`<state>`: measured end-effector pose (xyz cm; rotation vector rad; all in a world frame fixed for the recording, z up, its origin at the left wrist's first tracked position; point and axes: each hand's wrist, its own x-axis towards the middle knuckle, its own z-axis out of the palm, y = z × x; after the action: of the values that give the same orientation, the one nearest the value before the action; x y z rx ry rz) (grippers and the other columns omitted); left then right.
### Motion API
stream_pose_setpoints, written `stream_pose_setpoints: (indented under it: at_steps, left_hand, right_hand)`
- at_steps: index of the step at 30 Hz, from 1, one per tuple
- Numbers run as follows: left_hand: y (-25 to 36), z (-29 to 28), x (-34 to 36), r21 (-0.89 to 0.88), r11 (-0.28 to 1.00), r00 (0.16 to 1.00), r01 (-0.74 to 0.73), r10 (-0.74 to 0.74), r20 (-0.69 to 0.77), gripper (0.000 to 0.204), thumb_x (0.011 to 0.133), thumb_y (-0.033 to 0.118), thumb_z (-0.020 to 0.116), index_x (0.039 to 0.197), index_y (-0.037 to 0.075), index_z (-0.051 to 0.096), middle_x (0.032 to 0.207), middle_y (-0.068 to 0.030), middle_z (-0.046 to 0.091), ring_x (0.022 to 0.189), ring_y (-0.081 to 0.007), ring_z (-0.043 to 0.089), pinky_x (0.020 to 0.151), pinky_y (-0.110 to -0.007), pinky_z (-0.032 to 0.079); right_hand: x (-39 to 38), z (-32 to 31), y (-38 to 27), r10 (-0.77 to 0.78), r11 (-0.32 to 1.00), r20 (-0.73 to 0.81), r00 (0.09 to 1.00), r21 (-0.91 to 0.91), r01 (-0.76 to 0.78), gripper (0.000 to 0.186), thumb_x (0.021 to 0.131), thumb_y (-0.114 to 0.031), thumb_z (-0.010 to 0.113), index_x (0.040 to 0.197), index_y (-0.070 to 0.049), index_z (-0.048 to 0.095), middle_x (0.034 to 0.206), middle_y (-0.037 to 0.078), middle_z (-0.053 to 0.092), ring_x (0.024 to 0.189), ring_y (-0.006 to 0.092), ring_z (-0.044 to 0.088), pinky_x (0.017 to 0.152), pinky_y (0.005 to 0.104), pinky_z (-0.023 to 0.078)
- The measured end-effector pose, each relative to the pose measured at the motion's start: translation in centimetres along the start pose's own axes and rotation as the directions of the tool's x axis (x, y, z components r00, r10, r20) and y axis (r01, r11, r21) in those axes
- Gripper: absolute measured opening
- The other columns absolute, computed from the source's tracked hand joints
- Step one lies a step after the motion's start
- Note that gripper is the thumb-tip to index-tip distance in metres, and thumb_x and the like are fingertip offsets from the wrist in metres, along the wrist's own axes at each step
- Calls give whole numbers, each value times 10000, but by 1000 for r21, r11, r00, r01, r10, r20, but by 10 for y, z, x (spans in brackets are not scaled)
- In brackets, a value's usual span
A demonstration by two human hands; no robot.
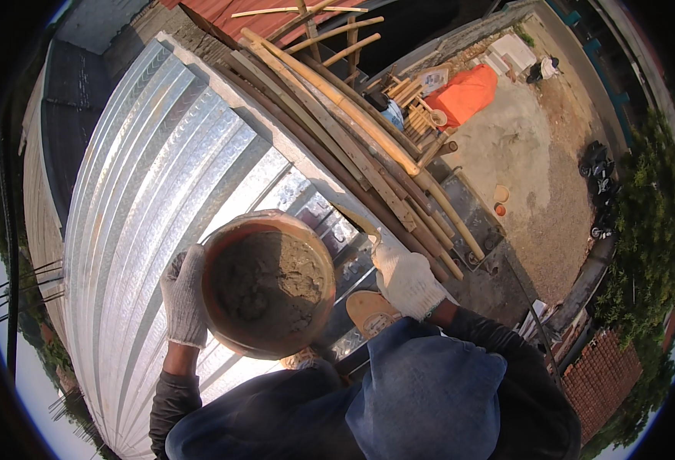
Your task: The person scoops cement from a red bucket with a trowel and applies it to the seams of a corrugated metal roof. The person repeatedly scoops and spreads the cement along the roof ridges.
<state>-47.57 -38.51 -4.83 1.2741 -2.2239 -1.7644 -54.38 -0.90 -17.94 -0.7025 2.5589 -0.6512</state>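
Observation:
My gloved left hand [186, 295] is closed on the side of a round clay-coloured bucket [222, 322] holding grey wet mortar [268, 280]. To its right, my gloved right hand [406, 276] grips what looks like a trowel [353, 217], its narrow blade by the concrete ledge [276, 130] that edges the silvery corrugated metal roofing [138, 192]. My shoe [368, 310] shows below, between the bucket and my right hand.
Bamboo poles and timber planks [330, 107] lie beyond the ledge. Far below at right are a yard with an orange sheet [464, 96], a person [544, 69], parked motorbikes [598, 184] and trees [636, 230]. A red tiled roof [598, 391] is at lower right.

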Motion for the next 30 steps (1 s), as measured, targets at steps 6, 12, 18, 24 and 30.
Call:
stream_pose_setpoints:
  at_steps: [6,12,18,24,30]
  left_hand:
    - [2,2,-1,-15,1000,1000,-1,1,-1,317,1112,309,715,1106,-1,782,974,-16,734,868,-99,649,808,-285,544]
    - [3,2,-2,-20,1000,1000,9,-9,2,329,1111,317,717,1122,-5,784,990,-32,750,884,-105,666,825,-289,557]
    - [0,0,0,-10,1000,1000,10,-10,-3,331,1112,324,716,1121,0,785,986,-24,750,873,-102,664,809,-285,555]
    - [2,1,-1,-31,999,1000,12,-12,1,323,1113,315,714,1120,-1,782,975,-23,747,868,-101,663,804,-282,552]
    - [3,0,-2,-21,999,999,23,-24,-24,319,1114,305,713,1126,-7,776,986,-28,749,878,-104,667,815,-285,558]
  right_hand:
    - [-2,3,5,-48,998,-38,998,25,49,176,939,-137,689,1102,-75,716,950,151,764,878,365,778,739,482,608]
    - [-1,0,3,-5,1000,5,1000,21,5,191,950,-158,694,1116,-65,708,961,157,765,867,367,778,738,493,607]
    - [1,4,6,-11,998,0,1000,66,11,199,950,-171,711,1118,-66,703,965,171,762,871,392,769,749,509,606]
    - [-2,-9,5,7,992,-36,999,129,-2,245,946,-193,732,1149,-56,711,996,196,759,897,422,758,791,532,605]
    - [-3,-2,11,39,998,-2,999,48,-39,342,944,-240,756,1220,-41,719,997,186,756,879,398,766,797,526,611]
